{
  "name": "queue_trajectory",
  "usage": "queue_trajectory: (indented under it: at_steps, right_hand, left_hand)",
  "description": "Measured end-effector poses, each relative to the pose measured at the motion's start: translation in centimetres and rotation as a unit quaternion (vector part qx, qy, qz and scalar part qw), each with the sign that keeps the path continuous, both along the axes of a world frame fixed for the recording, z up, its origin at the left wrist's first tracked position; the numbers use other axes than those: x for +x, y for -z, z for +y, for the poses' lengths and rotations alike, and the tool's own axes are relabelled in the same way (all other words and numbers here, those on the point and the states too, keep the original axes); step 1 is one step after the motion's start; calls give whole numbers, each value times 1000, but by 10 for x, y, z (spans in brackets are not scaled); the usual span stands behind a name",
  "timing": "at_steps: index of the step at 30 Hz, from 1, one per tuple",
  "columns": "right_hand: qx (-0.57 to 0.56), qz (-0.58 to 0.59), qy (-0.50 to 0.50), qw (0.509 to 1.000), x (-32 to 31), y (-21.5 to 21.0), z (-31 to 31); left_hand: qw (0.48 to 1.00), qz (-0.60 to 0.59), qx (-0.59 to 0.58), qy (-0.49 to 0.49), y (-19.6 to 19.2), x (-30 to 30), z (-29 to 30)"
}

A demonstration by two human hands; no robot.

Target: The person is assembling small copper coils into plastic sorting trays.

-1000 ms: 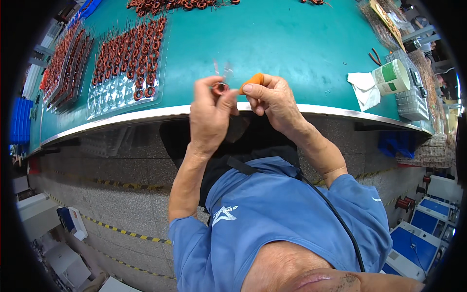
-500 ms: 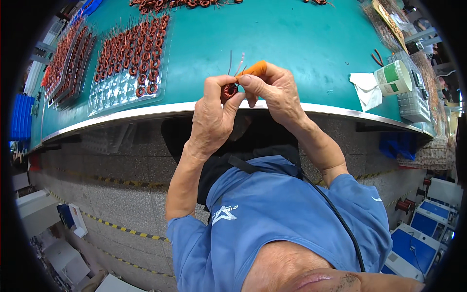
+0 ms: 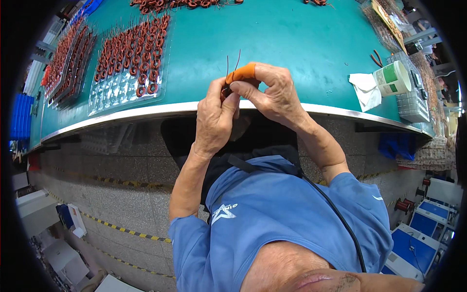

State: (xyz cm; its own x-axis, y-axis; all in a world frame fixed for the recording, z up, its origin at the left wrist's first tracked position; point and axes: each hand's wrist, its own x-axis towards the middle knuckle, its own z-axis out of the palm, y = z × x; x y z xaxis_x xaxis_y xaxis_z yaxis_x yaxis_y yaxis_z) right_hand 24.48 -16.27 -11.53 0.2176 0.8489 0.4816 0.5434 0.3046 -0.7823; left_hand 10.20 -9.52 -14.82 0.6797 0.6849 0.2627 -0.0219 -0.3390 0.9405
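My left hand [image 3: 214,114] pinches a small copper-wound toroidal coil [image 3: 224,92] between thumb and fingers, just above the table's front edge. Most of the coil is hidden by my fingers. Two thin wire leads stick up from it, away from me. My right hand [image 3: 276,90] is closed against the coil's top, thumb and index finger pressed together where the leads come out. An orange finger cover [image 3: 243,72] wraps that index finger.
The green table [image 3: 292,44] has a white front edge. At left, a clear tray [image 3: 112,92] holds rows of coils, beside stacked filled trays [image 3: 68,63]. More coils [image 3: 160,5] lie at the far side. A white-green cup [image 3: 392,78], white cloth [image 3: 366,91] and pliers [image 3: 376,58] are at right.
The coil has turned in my left fingers, so its ring face no longer shows. My right index finger and thumb have shifted left over it, and the leads stand closer together.
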Motion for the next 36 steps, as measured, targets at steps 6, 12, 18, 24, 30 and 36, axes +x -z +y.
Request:
queue_trajectory:
  at_steps: [6, 12, 18, 24, 30, 36]
  right_hand:
    - [-70, 154, -6, 986, -2, 13, -4]
    - [-57, 56, -42, 996, -1, 6, 1]
    - [-76, 194, 4, 978, -14, 5, -4]
    - [-95, 282, 17, 954, -15, 16, 2]
    - [-89, 313, -19, 946, -20, 25, 8]
    - [-70, 286, 48, 955, 2, 30, 6]
  left_hand:
    - [982, -65, -164, 66, 12, -2, 1]
    - [992, -29, -112, 57, 13, -8, 0]
    - [974, -114, -187, 59, 14, -10, -4]
    - [957, -178, -221, 55, 17, -7, -8]
    - [943, -211, -255, 48, 21, -8, -7]
    - [937, -216, -272, 44, 24, -27, 1]
